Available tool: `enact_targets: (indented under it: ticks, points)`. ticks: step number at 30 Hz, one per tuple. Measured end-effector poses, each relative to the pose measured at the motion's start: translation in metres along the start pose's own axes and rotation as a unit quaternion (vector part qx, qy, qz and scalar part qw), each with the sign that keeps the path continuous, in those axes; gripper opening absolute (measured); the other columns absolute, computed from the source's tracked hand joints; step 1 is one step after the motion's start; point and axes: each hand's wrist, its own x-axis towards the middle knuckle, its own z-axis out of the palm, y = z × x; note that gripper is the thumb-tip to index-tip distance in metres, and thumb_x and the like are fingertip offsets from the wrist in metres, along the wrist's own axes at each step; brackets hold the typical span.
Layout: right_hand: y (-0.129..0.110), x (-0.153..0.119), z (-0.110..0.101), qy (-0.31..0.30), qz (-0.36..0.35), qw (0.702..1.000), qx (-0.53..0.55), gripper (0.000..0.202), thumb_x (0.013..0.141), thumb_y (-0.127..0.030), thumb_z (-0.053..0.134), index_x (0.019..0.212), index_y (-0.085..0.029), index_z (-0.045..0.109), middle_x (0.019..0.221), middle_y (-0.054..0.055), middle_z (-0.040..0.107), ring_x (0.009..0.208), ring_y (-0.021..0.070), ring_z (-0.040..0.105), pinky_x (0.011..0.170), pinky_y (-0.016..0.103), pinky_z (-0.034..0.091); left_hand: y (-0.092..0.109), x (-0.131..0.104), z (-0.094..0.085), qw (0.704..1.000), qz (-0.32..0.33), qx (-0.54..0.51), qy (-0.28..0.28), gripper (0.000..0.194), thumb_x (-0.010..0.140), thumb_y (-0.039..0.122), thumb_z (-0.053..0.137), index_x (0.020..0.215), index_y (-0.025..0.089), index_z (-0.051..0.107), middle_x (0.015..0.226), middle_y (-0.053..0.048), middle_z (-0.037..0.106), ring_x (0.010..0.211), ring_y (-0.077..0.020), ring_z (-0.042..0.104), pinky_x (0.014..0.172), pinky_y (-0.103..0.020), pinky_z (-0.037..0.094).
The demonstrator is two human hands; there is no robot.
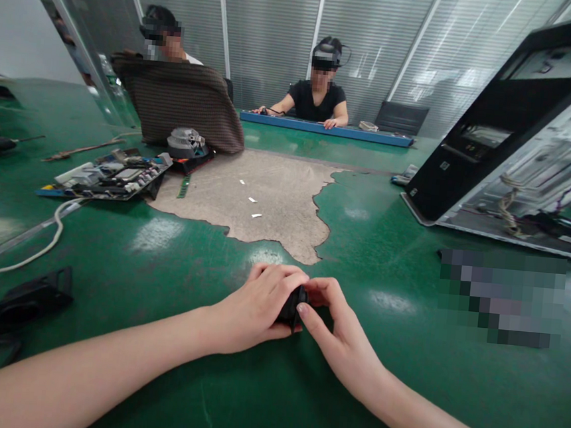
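Note:
Low over the green tabletop, both hands are closed around a small black part. My left hand wraps over it from the left, with the palm and fingers covering most of it. From the right, my right hand pinches its edge between thumb and fingertips. Only a dark strip of the part shows between the hands, so its exact kind cannot be made out.
A circuit board and a heatsink fan lie at left, beside a torn bare patch. An opened computer tower stands at right. Black brackets lie near left. Two people sit across, one behind a blue rail.

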Motion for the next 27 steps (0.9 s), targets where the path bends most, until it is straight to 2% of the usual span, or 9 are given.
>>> enact_targets:
  ticks: [3,7,10,14,20,25,27]
  points:
    - [-0.0031,-0.0036,-0.0009,-0.01,-0.005,0.999,-0.034,0.014,0.082,-0.021,0.043,0.096,-0.021,0.042,0.09,0.003,0.052,0.083,0.0157,0.051,0.076,0.033,0.043,-0.0004,-0.0006,-0.0005,1.0,-0.001,0.001,-0.002,0.059,0.072,0.02,0.056,0.119,0.019,0.02,0.118,-0.011,0.041,0.107,-0.0218,0.038,0.088,-0.039,0.027]
    - [-0.0043,-0.0069,-0.0017,0.003,-0.054,0.997,-0.06,0.023,0.077,-0.018,0.048,0.099,-0.02,0.041,0.095,0.005,0.049,0.088,0.0173,0.048,0.081,0.035,0.041,-0.0011,-0.0012,-0.0008,1.0,0.004,0.001,-0.006,0.059,0.072,0.018,0.056,0.119,0.019,0.02,0.118,-0.011,0.041,0.108,-0.0221,0.037,0.088,-0.039,0.027]
    - [-0.0036,-0.0049,-0.0015,0.01,-0.072,0.996,-0.042,0.018,0.079,-0.019,0.046,0.096,-0.02,0.042,0.094,0.004,0.049,0.088,0.0167,0.048,0.08,0.034,0.042,-0.0004,-0.0008,-0.0011,1.0,0.005,0.0,-0.002,0.057,0.073,0.02,0.055,0.118,0.019,0.021,0.118,-0.011,0.042,0.108,-0.0222,0.037,0.087,-0.039,0.027]
    - [-0.0028,0.0004,-0.0002,0.022,-0.037,0.999,-0.004,0.009,0.083,-0.022,0.041,0.092,-0.021,0.043,0.085,0.003,0.05,0.082,0.0147,0.05,0.074,0.03,0.045,0.0012,0.0001,-0.0015,1.0,0.0,-0.003,0.004,0.054,0.075,0.023,0.054,0.118,0.02,0.022,0.117,-0.011,0.043,0.107,-0.0225,0.039,0.087,-0.039,0.028]
    - [-0.0046,-0.0016,-0.0007,-0.017,-0.003,0.999,-0.029,0.015,0.083,-0.022,0.041,0.099,-0.02,0.042,0.092,0.005,0.053,0.084,0.0164,0.052,0.078,0.035,0.044,0.0005,-0.0002,-0.0008,1.0,0.0,-0.002,0.002,0.058,0.072,0.019,0.056,0.119,0.019,0.021,0.117,-0.011,0.042,0.108,-0.0222,0.038,0.088,-0.04,0.028]
    - [-0.0043,-0.0062,-0.0017,0.003,-0.056,0.996,-0.071,0.024,0.077,-0.019,0.049,0.1,-0.021,0.041,0.098,0.005,0.049,0.091,0.0185,0.048,0.082,0.037,0.041,-0.0003,-0.0014,-0.0007,1.0,0.004,0.0,0.004,0.059,0.072,0.019,0.056,0.12,0.019,0.021,0.118,-0.011,0.042,0.108,-0.0224,0.038,0.088,-0.04,0.028]
    - [-0.0031,-0.0057,-0.0012,0.011,-0.073,0.995,-0.063,0.019,0.078,-0.019,0.048,0.096,-0.021,0.042,0.096,0.004,0.049,0.091,0.0175,0.048,0.082,0.035,0.041,-0.0002,-0.0012,-0.001,1.0,0.005,-0.001,0.002,0.057,0.073,0.02,0.055,0.12,0.02,0.021,0.118,-0.01,0.042,0.108,-0.0223,0.038,0.088,-0.04,0.028]
